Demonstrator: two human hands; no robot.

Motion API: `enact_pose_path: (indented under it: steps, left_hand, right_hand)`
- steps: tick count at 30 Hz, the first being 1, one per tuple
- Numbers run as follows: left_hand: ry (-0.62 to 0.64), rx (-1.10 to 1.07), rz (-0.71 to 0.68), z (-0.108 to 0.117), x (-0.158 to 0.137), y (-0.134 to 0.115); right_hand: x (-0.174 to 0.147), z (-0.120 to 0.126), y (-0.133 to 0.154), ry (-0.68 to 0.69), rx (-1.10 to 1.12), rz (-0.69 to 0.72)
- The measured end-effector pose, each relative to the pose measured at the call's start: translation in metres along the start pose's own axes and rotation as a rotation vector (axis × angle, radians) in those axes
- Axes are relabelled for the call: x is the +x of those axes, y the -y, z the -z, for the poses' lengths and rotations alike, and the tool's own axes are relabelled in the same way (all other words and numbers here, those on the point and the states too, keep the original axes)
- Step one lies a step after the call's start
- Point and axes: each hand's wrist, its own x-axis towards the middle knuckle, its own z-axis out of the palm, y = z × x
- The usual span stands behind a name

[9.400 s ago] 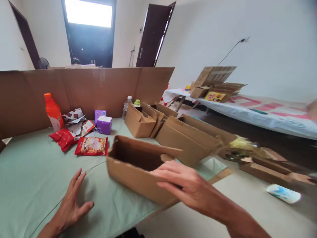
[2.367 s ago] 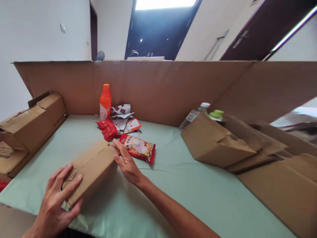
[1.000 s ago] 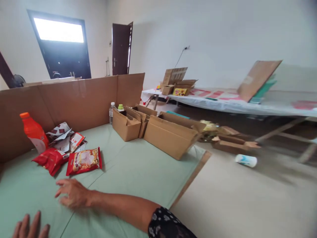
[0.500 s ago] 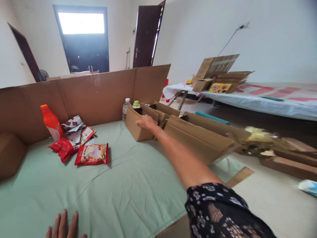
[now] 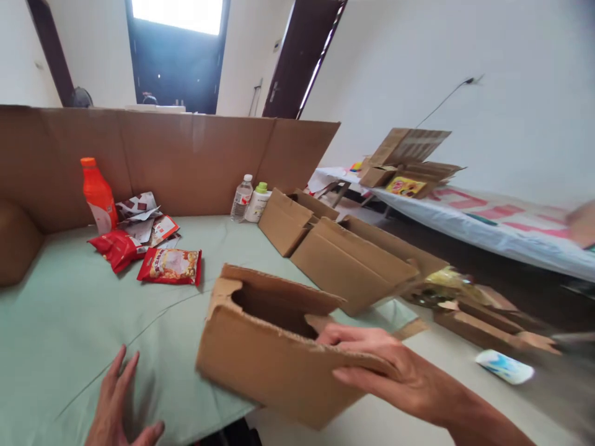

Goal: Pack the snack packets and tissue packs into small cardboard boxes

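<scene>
My right hand (image 5: 376, 359) grips the near wall of an open cardboard box (image 5: 274, 353), thumb outside and fingers inside. The box is tilted at the near edge of the green-covered table (image 5: 153, 316), partly beyond it. What lies deep inside the box is hidden. To its left, my left hand (image 5: 118, 402) hovers low over or rests on the cloth with fingers spread, holding nothing. Beyond it are a red snack packet (image 5: 171, 266), a crumpled red packet (image 5: 119, 249), several loose wrappers (image 5: 144, 217) and an orange bottle (image 5: 98, 195).
A tall cardboard panel (image 5: 158, 155) stands along the far side. Before it are a clear bottle (image 5: 242, 199) and a white bottle with green cap (image 5: 258, 204). More open boxes (image 5: 353, 260) line the right edge. A blue-and-white packet (image 5: 504, 366) lies on the floor at right.
My right hand has brought a cardboard box from beside the bottles toward me, uncovering the white bottle. My left hand has come further into view, and the view has shifted.
</scene>
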Motion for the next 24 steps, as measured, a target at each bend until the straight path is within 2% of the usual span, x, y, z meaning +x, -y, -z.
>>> enact_pose_path:
  steps: [3, 5, 7, 10, 12, 16, 18, 20, 22, 24]
  left_hand:
    - [0.047, -0.252, 0.027, 0.030, 0.006, -0.022]
    - [0.039, -0.378, 0.078, 0.048, 0.007, -0.023]
    - [0.012, -0.453, 0.157, 0.062, 0.007, -0.014]
    - [-0.036, -0.470, 0.267, 0.079, 0.007, 0.006]
    - [-0.073, -0.487, 0.283, 0.088, 0.010, 0.016]
    - [-0.112, -0.490, 0.297, 0.099, 0.021, 0.024]
    - [-0.083, -0.514, 0.307, 0.099, 0.026, 0.024]
    - [-0.085, -0.560, 0.312, 0.095, 0.030, 0.021]
    - [-0.134, -0.570, 0.332, 0.090, 0.031, 0.018]
    - [-0.167, -0.559, 0.354, 0.084, 0.030, 0.018]
  right_hand:
    - [0.028, -0.025, 0.033, 0.115, 0.082, 0.306]
    - [0.059, -0.047, 0.051, 0.146, 0.133, 0.504]
    - [0.090, -0.072, 0.065, 0.141, 0.187, 0.659]
    - [0.123, -0.097, 0.078, 0.117, 0.203, 0.773]
    - [0.133, -0.100, 0.083, 0.113, 0.165, 0.796]
    - [0.127, -0.071, 0.072, 0.100, 0.212, 0.681]
    - [0.123, -0.050, 0.056, 0.052, 0.314, 0.541]
    - [0.129, -0.034, 0.038, -0.004, 0.329, 0.341]
    - [0.153, -0.028, 0.022, -0.031, 0.206, 0.116]
    - [0.194, -0.034, 0.009, -0.021, 0.052, -0.063]
